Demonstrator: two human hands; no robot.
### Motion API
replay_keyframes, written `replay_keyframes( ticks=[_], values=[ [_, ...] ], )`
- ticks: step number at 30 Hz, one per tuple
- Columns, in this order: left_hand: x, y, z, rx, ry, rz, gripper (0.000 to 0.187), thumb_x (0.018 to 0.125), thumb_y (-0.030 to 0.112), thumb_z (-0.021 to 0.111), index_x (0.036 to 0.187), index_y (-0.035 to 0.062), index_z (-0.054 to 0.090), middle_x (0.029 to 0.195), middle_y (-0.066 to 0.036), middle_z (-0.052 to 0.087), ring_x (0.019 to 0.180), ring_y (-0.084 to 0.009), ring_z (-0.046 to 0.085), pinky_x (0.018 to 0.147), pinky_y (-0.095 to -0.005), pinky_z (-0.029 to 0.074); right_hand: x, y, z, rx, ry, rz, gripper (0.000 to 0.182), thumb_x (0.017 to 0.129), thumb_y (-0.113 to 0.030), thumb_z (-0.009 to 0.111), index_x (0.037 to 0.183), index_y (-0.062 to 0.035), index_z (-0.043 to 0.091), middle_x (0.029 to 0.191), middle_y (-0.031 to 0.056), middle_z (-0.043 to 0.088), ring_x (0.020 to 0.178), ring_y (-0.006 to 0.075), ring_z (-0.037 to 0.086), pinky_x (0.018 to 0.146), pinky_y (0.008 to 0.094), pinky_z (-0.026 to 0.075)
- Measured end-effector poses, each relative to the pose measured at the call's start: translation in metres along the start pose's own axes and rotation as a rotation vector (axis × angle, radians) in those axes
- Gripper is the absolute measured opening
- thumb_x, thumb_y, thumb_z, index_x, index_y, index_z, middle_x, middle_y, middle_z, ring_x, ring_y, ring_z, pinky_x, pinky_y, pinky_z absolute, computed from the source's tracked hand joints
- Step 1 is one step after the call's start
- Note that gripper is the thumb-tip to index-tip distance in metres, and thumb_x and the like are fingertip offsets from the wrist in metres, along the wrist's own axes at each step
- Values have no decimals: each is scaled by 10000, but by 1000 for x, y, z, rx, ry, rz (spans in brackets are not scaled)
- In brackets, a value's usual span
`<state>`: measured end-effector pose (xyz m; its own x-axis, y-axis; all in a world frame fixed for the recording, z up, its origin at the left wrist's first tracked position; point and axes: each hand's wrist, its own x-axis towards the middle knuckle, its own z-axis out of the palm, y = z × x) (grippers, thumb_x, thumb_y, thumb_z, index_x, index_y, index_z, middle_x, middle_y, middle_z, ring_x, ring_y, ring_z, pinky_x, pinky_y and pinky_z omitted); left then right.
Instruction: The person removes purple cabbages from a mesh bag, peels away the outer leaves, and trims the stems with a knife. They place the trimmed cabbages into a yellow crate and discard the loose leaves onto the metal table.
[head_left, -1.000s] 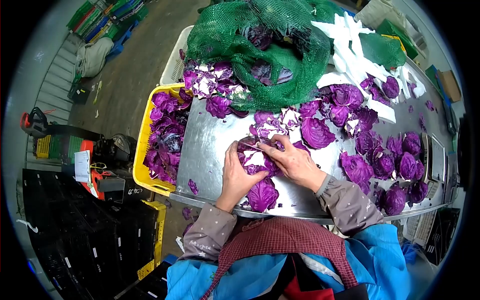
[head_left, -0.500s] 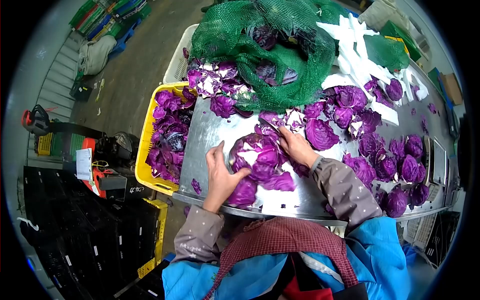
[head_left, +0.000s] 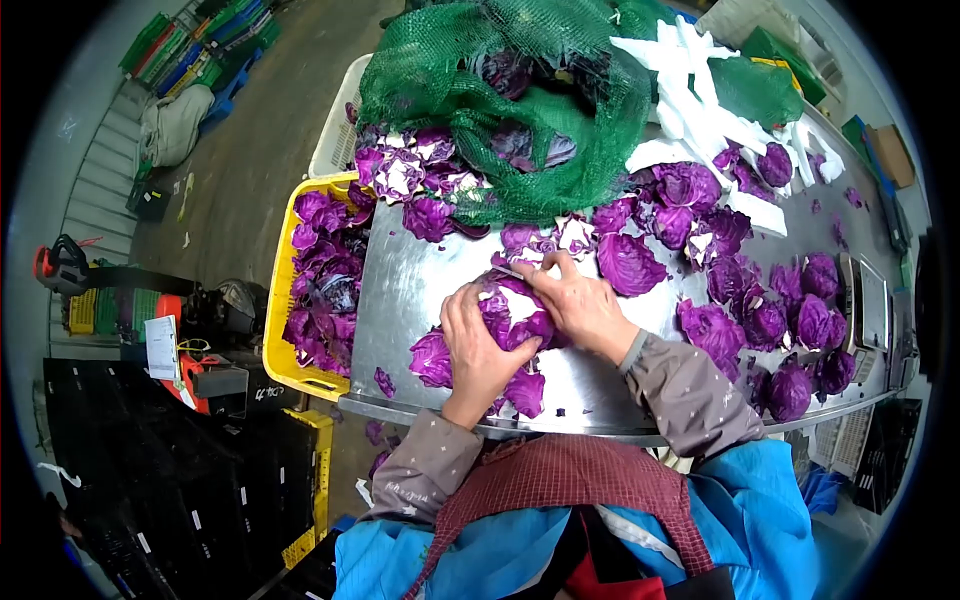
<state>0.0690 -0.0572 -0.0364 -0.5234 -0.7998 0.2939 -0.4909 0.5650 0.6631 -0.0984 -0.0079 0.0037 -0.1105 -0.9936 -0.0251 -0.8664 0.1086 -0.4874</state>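
A red cabbage (head_left: 508, 312) with a pale cut patch lies on the metal table (head_left: 395, 290) near its front edge. Around its left side is wrapped my left hand (head_left: 478, 345), thumb across the front. My right hand (head_left: 580, 308) grips a knife (head_left: 510, 271), its blade at the top of the cabbage; the handle is mostly hidden in the fingers. Loose leaves (head_left: 431, 358) lie left of and below the cabbage. Beyond it are trimmed leaves and a pale stem piece (head_left: 576, 236).
A yellow crate (head_left: 276, 335) full of leaves stands left, a white crate (head_left: 328, 143) behind it. Green netting (head_left: 590, 150) holding cabbages covers the table's back. More cabbages (head_left: 790, 390), white foam strips (head_left: 690, 100) and a scale (head_left: 872, 310) are at the right.
My left hand has moved right, closing around the cabbage. My right hand has come left and down over it with the knife. Leaves beneath have shifted, and the whole view has moved slightly.
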Motion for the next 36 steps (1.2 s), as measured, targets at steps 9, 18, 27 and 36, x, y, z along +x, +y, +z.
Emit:
replay_keyframes(
  ticks=[9, 18, 27, 36],
  values=[
    [-10, -11, -3, -23, -100, 72, 939, 555, 301, 829, 1289, -23, 341, 1272, -219, 362, 1225, -411, 315, 1043, -513, 277, 44, 54, 30, 156, -52, 259, 404, 815, -212, 643, 1205, -152, 555, 917, 200, 652, 869, 369, 628, 772, 457, 494],
    [-35, -38, -17, -411, -123, -433, 973, 661, 300, 808, 1378, -24, 237, 1275, -226, 347, 1198, -381, 388, 1018, -447, 337, -9, 35, 17, 397, 70, 296, 311, 807, -204, 640, 1082, -71, 580, 810, 233, 628, 784, 409, 615, 697, 460, 477],
    [-32, 4, -2, 59, -147, -71, 1037, 575, 478, 819, 1336, -16, 318, 1212, -198, 392, 1156, -347, 358, 990, -476, 324, -28, 57, 6, 14, 275, 206, 552, 808, -210, 656, 1287, -86, 410, 1197, 196, 503, 829, 383, 625, 670, 452, 513],
    [-33, 12, 6, 98, -127, -16, 1031, 529, 394, 850, 1324, -33, 352, 1219, -184, 408, 1150, -344, 379, 970, -482, 313, -6, -8, -11, -5, -178, -49, 493, 774, -317, 648, 1168, -41, 541, 970, 213, 613, 817, 351, 648, 689, 441, 530]
  ],
)
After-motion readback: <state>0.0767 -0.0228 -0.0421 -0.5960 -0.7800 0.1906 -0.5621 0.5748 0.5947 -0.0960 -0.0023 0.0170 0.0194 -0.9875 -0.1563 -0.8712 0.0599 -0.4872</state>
